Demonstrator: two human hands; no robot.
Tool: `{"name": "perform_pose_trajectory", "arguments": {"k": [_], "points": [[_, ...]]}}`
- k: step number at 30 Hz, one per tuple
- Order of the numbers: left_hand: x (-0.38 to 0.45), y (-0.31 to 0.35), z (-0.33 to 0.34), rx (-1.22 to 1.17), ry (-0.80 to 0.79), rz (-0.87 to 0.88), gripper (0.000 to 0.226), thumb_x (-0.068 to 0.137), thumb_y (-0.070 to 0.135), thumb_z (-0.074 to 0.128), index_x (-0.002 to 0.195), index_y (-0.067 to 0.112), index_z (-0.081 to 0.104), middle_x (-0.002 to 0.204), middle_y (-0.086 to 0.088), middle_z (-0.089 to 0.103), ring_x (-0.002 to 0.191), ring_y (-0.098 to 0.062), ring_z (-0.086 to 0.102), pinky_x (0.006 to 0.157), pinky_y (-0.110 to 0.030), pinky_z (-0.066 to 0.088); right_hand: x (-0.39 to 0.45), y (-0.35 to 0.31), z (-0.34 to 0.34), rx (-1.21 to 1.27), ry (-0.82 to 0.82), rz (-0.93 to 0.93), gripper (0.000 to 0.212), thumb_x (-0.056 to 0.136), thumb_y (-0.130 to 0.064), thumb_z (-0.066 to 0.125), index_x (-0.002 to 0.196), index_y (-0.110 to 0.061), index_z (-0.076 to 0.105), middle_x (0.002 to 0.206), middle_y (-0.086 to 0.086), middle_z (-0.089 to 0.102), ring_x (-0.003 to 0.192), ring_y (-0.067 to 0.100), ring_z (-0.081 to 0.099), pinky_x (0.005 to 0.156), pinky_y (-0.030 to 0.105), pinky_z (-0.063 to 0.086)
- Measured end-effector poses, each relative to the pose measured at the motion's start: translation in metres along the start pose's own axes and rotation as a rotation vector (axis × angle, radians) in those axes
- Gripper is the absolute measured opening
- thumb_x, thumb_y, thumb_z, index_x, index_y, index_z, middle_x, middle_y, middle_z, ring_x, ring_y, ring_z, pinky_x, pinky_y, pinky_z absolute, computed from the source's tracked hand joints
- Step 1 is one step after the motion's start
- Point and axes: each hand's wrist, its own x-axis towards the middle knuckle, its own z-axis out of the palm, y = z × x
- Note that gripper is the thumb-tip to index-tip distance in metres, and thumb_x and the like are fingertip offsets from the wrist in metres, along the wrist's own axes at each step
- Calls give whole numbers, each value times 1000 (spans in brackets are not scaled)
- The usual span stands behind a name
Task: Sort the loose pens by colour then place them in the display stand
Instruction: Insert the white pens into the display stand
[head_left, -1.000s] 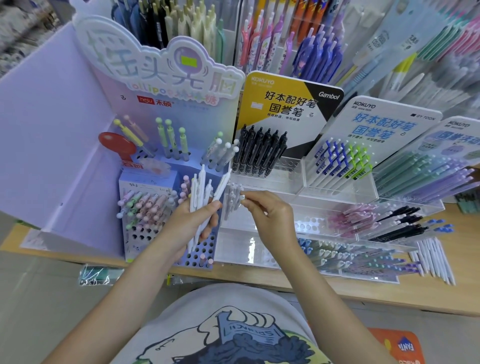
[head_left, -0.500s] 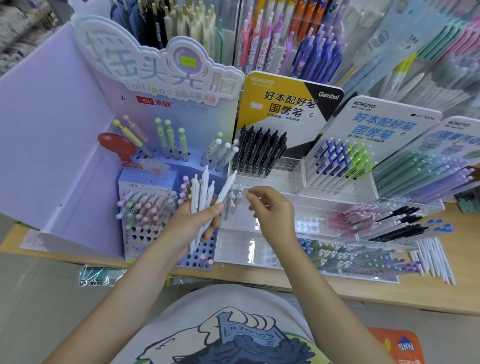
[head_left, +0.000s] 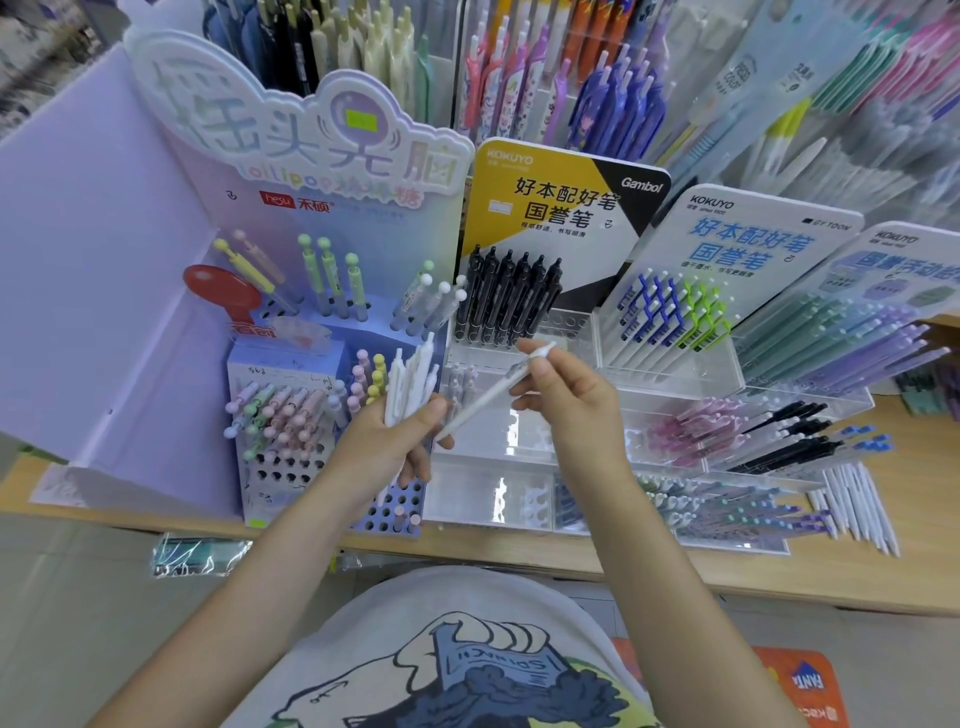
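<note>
My left hand (head_left: 387, 441) grips a bundle of white pens (head_left: 410, 382) upright in front of the lilac holed stand (head_left: 291, 415). My right hand (head_left: 569, 395) pinches a single white pen (head_left: 493, 395) near its top end; the pen slants down to the left, its tip close to my left fingers. Behind my hands stands a clear acrylic display stand (head_left: 524, 447) with empty holes in its front tiers. A row of black pens (head_left: 506, 301) fills its top tier under the yellow card.
More loose white pens (head_left: 857, 506) lie on the wooden shelf (head_left: 831, 577) at the right. Clear trays hold pink, black and blue pens (head_left: 769, 436). Blue and green pens (head_left: 670, 317) stand further right. A red spoon-shaped sign (head_left: 221, 291) sits on the lilac stand.
My right hand has pulled one white pen out of the bundle and drawn it to the right and up. My left hand has kept hold of the remaining pens.
</note>
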Motion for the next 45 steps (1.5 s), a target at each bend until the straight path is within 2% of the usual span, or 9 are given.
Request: {"name": "perform_pose_trajectory", "arguments": {"k": [5, 7, 11, 16, 21, 28, 34, 36, 45], "points": [[-1, -3, -6, -28, -39, -40, 13, 101, 34, 56, 96, 22, 53, 61, -4, 47, 41, -16, 33, 39, -25, 33, -1, 7, -13, -237, 25, -212, 20, 99, -7, 56, 106, -19, 70, 98, 5, 69, 81, 14, 62, 75, 25, 55], [-1, -2, -8, -50, -85, -37, 10, 102, 27, 55, 98, 19, 51, 63, -2, 45, 43, -15, 33, 42, -24, 33, 0, 20, -11, -336, 14, -257, 17, 97, -8, 58, 104, -15, 71, 104, 4, 69, 83, 15, 63, 77, 35, 56], [-3, 1, -10, -158, -128, -36, 12, 102, 18, 53, 106, 7, 52, 70, -6, 52, 47, -14, 42, 43, -25, 35, 2, 47, 1, -429, -15, -311, 17, 97, -8, 59, 107, -13, 71, 96, 4, 67, 85, 22, 63, 80, 47, 53], [-7, 3, -11, -243, -103, -42, 15, 101, 19, 53, 112, 12, 61, 76, -10, 67, 55, -20, 61, 49, -28, 51, 4, 59, 7, -577, -71, -424, 17, 96, -11, 58, 106, -7, 71, 98, 7, 68, 87, 17, 61, 79, 36, 51], [-7, 1, -13, -209, -98, -50, 34, 91, 34, 58, 119, 15, 62, 75, -8, 65, 47, -15, 50, 42, -23, 39, 3, 70, 16, -691, -146, -340, 19, 94, -13, 66, 112, -11, 69, 97, 2, 70, 85, 14, 63, 78, 31, 52], [-8, 5, -11, -214, -111, -42, 21, 101, 17, 53, 117, 7, 60, 80, -10, 70, 53, -16, 59, 45, -23, 44, 2, 55, 17, -742, -105, -189, 17, 92, -21, 69, 107, -15, 64, 92, -5, 66, 75, 14, 60, 70, 33, 52], [-4, 9, 1, -32, -75, 51, 8, 93, 10, 67, 100, 13, 67, 72, -5, 69, 48, -15, 53, 45, -25, 41, -12, 5, 14, -209, -104, 36, 12, 91, -22, 70, 98, -13, 71, 78, -2, 71, 59, 11, 60, 55, 26, 48], [-2, 10, 8, 5, -80, 58, 12, 91, 12, 70, 102, 12, 67, 71, -5, 70, 48, -16, 53, 46, -26, 41, -10, 0, 14, -187, -114, 59, 11, 91, -19, 71, 96, -9, 71, 70, -3, 69, 57, 8, 59, 55, 25, 48], [5, 9, 1, -68, -62, 23, 21, 102, 27, 53, 116, 18, 66, 62, -4, 58, 39, -13, 36, 41, -24, 33, 12, -23, -30, 32, 135, -115, 11, 93, -5, 63, 99, -3, 71, 81, 11, 70, 72, 20, 67, 67, 29, 57]]}}
